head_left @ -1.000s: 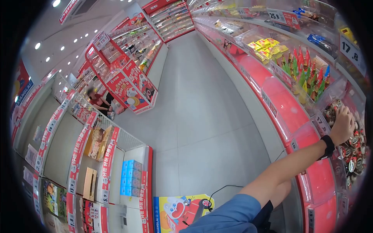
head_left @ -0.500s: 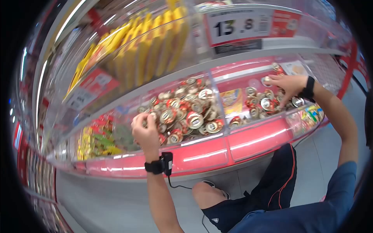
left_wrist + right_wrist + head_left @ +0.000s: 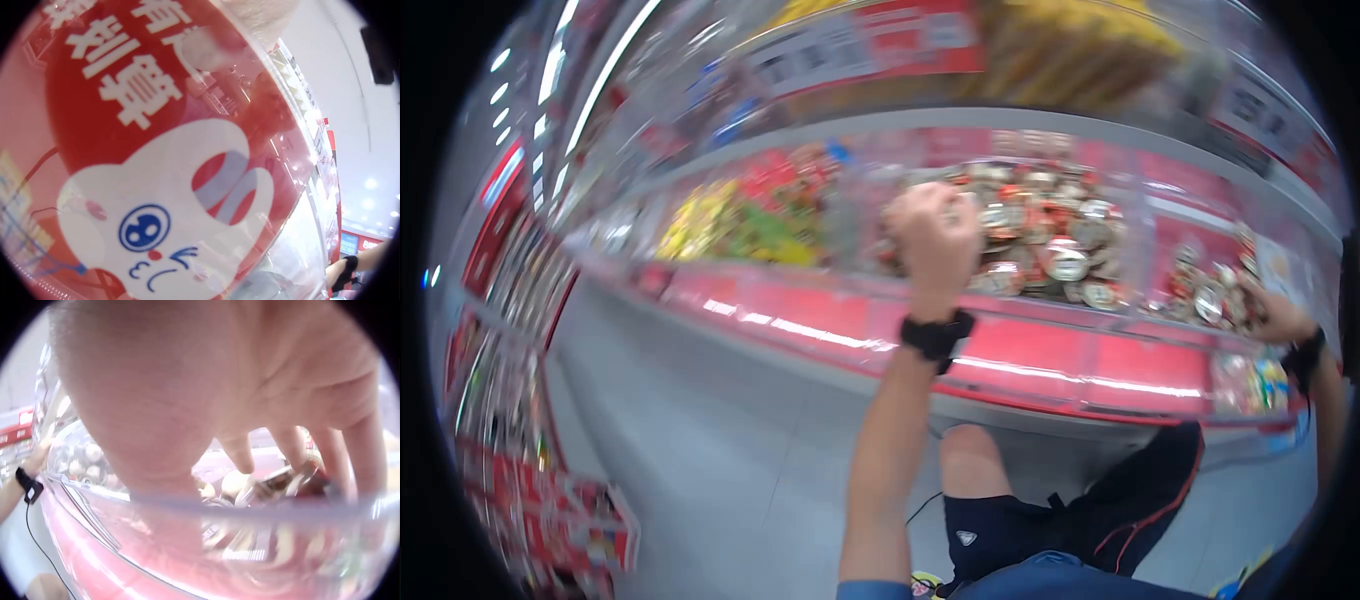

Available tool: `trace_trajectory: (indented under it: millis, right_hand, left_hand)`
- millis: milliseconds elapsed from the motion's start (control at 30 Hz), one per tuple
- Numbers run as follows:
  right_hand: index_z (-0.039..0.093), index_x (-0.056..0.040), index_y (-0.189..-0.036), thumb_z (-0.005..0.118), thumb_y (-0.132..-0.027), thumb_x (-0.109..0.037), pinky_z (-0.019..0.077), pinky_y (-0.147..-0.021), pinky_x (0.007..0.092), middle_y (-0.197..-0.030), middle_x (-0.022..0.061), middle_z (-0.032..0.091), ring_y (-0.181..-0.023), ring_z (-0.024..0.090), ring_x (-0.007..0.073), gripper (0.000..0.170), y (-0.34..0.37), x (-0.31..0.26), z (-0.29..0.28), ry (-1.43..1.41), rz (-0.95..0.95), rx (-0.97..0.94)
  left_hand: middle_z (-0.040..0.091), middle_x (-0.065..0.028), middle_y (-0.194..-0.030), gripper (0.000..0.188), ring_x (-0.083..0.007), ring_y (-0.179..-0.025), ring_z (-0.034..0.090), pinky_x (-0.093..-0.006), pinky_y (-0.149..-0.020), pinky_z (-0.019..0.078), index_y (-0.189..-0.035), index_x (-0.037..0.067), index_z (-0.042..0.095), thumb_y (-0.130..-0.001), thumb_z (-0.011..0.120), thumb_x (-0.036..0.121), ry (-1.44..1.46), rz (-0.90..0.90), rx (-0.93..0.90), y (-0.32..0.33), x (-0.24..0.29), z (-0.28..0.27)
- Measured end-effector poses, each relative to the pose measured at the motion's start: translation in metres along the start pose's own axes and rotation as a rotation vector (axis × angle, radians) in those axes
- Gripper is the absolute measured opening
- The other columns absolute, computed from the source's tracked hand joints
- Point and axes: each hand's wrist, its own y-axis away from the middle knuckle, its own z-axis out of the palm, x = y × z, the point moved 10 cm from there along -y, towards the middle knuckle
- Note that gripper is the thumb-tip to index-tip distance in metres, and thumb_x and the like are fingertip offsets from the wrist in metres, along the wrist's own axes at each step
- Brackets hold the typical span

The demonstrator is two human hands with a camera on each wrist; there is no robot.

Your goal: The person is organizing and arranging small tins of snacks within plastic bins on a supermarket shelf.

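My left hand (image 3: pixel 935 225) hangs over the left side of a clear bin heaped with small red, white and silver packs (image 3: pixel 1065 260), its fingers bent. Motion blur leaves me unable to tell whether it holds anything. Farther right, my right hand (image 3: pixel 1275 312) reaches into a second bin among similar packs (image 3: pixel 1208 303). In the right wrist view its fingers (image 3: pixel 337 453) point down, spread apart, with the tips at several shiny packs (image 3: pixel 290 484) behind the clear bin wall (image 3: pixel 287 512). The left wrist view is mostly filled by a red panel with a white cartoon rabbit (image 3: pixel 150 219).
Left of the bins lie yellow, green and red packs (image 3: pixel 740 225). A shelf with price tags (image 3: pixel 870 45) and yellow packs overhangs them. Pink panels (image 3: pixel 820 315) run along the front above the grey floor (image 3: pixel 700 430). A cable (image 3: pixel 40 544) hangs from the left wrist.
The view has turned from the aisle toward the bins. Over the last half second it swings left, so bins and hands appear farther right. The left hand now stands higher over its bin's left side.
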Motion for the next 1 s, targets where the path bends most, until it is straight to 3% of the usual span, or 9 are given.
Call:
trace_trajectory:
  millis: [133,200,333,433,633,767,833,933,1000]
  right_hand:
    - [0.031,-0.0040,-0.143,0.087,-0.057,-0.018,0.0365,-0.105,0.0371,-0.133,0.0184,0.045,-0.123,0.047,0.0322,0.104,-0.002,0.039,0.000,0.033,-0.001,0.246]
    - [0.034,-0.0043,-0.142,0.087,-0.057,-0.019,0.0386,-0.102,0.0372,-0.127,0.0187,0.046,-0.119,0.048,0.0329,0.101,0.000,0.056,0.006,-0.059,0.083,0.268]
    - [0.040,-0.0077,-0.138,0.084,-0.061,-0.021,0.0417,-0.097,0.0383,-0.119,0.0185,0.051,-0.112,0.052,0.0324,0.090,-0.005,0.044,0.002,0.058,0.078,0.359]
    - [0.041,-0.0082,-0.136,0.084,-0.062,-0.023,0.0428,-0.096,0.0387,-0.120,0.0180,0.052,-0.112,0.053,0.0332,0.087,-0.004,0.008,0.003,-0.024,0.120,0.232]
    - [0.045,-0.0082,-0.131,0.080,-0.062,-0.024,0.0452,-0.093,0.0389,-0.119,0.0179,0.053,-0.111,0.055,0.0333,0.079,-0.020,0.016,0.007,0.002,0.037,0.255]
    - [0.053,-0.0054,-0.122,0.077,-0.063,-0.025,0.0463,-0.091,0.0394,-0.108,0.0192,0.060,-0.105,0.057,0.0336,0.067,-0.019,0.000,0.004,0.012,0.021,0.294]
    - [0.055,-0.0099,-0.121,0.078,-0.062,-0.028,0.0447,-0.092,0.0417,-0.110,0.0202,0.060,-0.106,0.055,0.0359,0.066,-0.008,-0.019,-0.004,0.114,0.092,0.287]
    - [0.054,-0.0149,-0.122,0.081,-0.062,-0.042,0.0458,-0.090,0.0443,-0.113,0.0215,0.056,-0.106,0.054,0.0399,0.071,-0.010,-0.014,0.001,0.160,0.052,0.285]
    - [0.054,-0.0153,-0.123,0.082,-0.062,-0.038,0.0465,-0.089,0.0429,-0.113,0.0198,0.059,-0.105,0.057,0.0374,0.071,-0.011,-0.013,0.003,0.201,0.094,0.280]
  left_hand:
    - [0.060,-0.0090,-0.090,0.010,-0.0279,-0.093,0.052,-0.0429,-0.088,0.0355,-0.074,0.004,0.061,-0.076,0.062,0.013,0.156,-0.135,0.009,0.001,-0.005,-0.003]
    - [0.059,-0.0085,-0.091,0.009,-0.0276,-0.094,0.051,-0.0431,-0.088,0.0352,-0.073,0.004,0.061,-0.076,0.062,0.012,0.163,-0.150,-0.022,0.000,-0.008,0.001]
    - [0.058,-0.0081,-0.090,0.009,-0.0273,-0.094,0.051,-0.0423,-0.088,0.0352,-0.073,0.004,0.061,-0.077,0.062,0.012,0.156,-0.141,-0.009,0.003,-0.005,0.003]
    - [0.058,-0.0077,-0.090,0.009,-0.0265,-0.093,0.052,-0.0421,-0.087,0.0355,-0.073,0.004,0.061,-0.077,0.062,0.012,0.162,-0.153,-0.012,0.004,-0.005,0.002]
    - [0.060,-0.0094,-0.087,0.009,-0.0278,-0.092,0.053,-0.0423,-0.087,0.0368,-0.073,0.004,0.062,-0.077,0.061,0.012,0.106,-0.127,0.016,0.003,-0.006,0.000]
    - [0.064,-0.0132,-0.083,0.013,-0.0310,-0.083,0.059,-0.0417,-0.079,0.0428,-0.073,0.002,0.064,-0.076,0.062,0.014,0.071,-0.072,-0.008,0.001,-0.006,0.001]
    - [0.064,-0.0132,-0.088,0.013,-0.0315,-0.087,0.057,-0.0416,-0.082,0.0414,-0.078,0.001,0.065,-0.078,0.060,0.013,0.172,-0.099,-0.065,0.000,-0.009,0.004]
    - [0.065,-0.0127,-0.087,0.013,-0.0299,-0.086,0.060,-0.0390,-0.082,0.0441,-0.077,-0.001,0.065,-0.079,0.059,0.011,0.184,-0.124,-0.085,-0.004,-0.003,-0.002]
    - [0.065,-0.0129,-0.086,0.013,-0.0293,-0.085,0.060,-0.0387,-0.081,0.0447,-0.077,-0.001,0.065,-0.079,0.059,0.010,0.176,-0.144,-0.087,-0.004,-0.003,-0.003]
